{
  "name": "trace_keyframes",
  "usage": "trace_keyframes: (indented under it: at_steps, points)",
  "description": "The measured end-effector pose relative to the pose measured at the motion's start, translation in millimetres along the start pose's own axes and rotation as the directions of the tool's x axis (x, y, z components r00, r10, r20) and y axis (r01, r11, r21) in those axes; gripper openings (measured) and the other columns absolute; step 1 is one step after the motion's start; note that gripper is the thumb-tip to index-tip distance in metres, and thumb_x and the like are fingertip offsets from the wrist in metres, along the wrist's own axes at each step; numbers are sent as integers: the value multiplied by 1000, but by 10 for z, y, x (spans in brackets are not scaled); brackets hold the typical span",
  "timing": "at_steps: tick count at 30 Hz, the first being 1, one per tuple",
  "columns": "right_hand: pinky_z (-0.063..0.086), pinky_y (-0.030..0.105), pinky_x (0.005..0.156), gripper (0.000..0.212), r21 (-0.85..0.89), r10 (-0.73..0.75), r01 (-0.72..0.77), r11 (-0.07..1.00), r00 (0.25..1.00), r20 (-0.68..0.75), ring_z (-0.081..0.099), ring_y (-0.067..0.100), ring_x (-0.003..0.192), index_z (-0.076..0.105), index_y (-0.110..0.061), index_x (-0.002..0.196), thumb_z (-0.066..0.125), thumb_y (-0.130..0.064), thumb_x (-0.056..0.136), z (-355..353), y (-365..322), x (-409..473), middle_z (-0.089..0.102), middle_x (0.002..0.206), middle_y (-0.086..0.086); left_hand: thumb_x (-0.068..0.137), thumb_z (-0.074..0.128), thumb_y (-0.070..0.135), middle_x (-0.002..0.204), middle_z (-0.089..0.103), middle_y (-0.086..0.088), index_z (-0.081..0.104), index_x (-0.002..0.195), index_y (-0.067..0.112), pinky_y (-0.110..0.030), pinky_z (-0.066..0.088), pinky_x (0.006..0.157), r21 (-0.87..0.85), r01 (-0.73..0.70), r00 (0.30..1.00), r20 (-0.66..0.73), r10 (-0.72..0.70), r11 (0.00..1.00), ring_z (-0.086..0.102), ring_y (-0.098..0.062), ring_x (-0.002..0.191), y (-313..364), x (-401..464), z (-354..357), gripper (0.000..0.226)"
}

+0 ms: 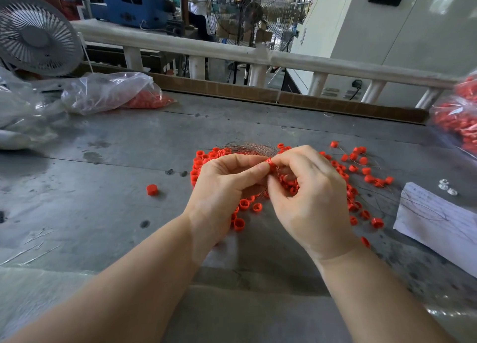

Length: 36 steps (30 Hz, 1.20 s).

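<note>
A small red plastic cap (pixel 270 161) is pinched between the fingertips of my left hand (pixel 224 188) and my right hand (pixel 307 198), just above the grey metal table (pixel 116 177). Thin wires run down from the cap between my fingers. Under and around my hands lies a pile of several loose red caps (pixel 356 188). A bundle of fine wires (pixel 247 148) lies just beyond the hands. One red cap (pixel 151 189) sits alone to the left.
A clear plastic bag with red caps (pixel 113 92) lies at the back left, beside a grey fan (pixel 36 35). Another bag of red caps (pixel 456 115) sits at the right edge. A sheet of paper (pixel 436 219) and three small white parts (pixel 447 187) lie at the right.
</note>
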State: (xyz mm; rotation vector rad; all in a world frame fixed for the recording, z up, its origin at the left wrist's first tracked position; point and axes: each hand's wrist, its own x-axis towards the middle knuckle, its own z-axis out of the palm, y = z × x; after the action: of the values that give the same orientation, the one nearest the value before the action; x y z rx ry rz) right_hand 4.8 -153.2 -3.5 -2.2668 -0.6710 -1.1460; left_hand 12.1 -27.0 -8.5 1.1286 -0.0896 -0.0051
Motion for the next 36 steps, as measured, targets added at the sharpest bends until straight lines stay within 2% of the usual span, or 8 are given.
trace_keyframes:
  at_steps: [6,13,18,23,29,33,36]
  points:
    - [45,27,71,5,-104,-1,1,995,1000,-2,62,28,73,66,1,79,65,-3,77,4,-16,-9,64,78,12,52,72,22,71,71,-5,71,73,10,-22,54,67,44,18,999,-34,-16,999,64,-15,67,-5,-4,14,24]
    - [41,23,64,3,-72,-11,10,997,1000,-12,57,25,63,66,2,74,67,-1,76,-4,-13,0,60,70,11,54,72,21,68,70,-6,71,74,9,-22,54,66,51,21,999,-33,-19,998,63,-15,65,-9,-1,4,23]
    - [43,28,58,6,-81,-2,2,997,1000,-3,55,24,59,65,1,69,66,-1,75,-8,-17,-1,57,66,11,55,71,19,64,70,-6,70,73,8,-19,55,59,33,23,999,-28,-22,999,65,-12,58,-19,-8,27,21]
    - [41,26,56,8,-90,-4,4,996,1000,5,53,23,57,63,1,67,66,-2,74,-15,-24,0,56,65,11,57,71,16,64,70,-7,69,73,6,-19,54,56,15,25,999,-29,-24,1000,66,-13,58,-18,-16,33,20]
    - [42,26,57,8,-65,-3,4,998,1000,15,54,24,58,63,2,67,66,1,74,-16,-9,1,56,66,12,70,70,7,64,70,-6,69,73,6,-19,54,57,29,21,1000,-21,-20,999,66,-12,58,-22,-26,34,4]
    - [45,31,58,13,-14,-20,20,1000,1000,-11,55,26,61,61,2,65,68,4,76,-4,1,-1,57,67,12,55,76,26,63,67,-6,69,67,11,-20,55,58,-16,16,1000,7,-16,1000,64,-13,57,-9,-19,29,21]
    - [48,34,61,13,62,-12,13,998,999,-31,59,25,65,64,1,65,70,5,76,15,18,-6,61,70,10,47,77,30,60,65,-2,67,69,12,-21,54,64,-28,42,999,5,-42,999,62,-10,58,-19,6,9,30]
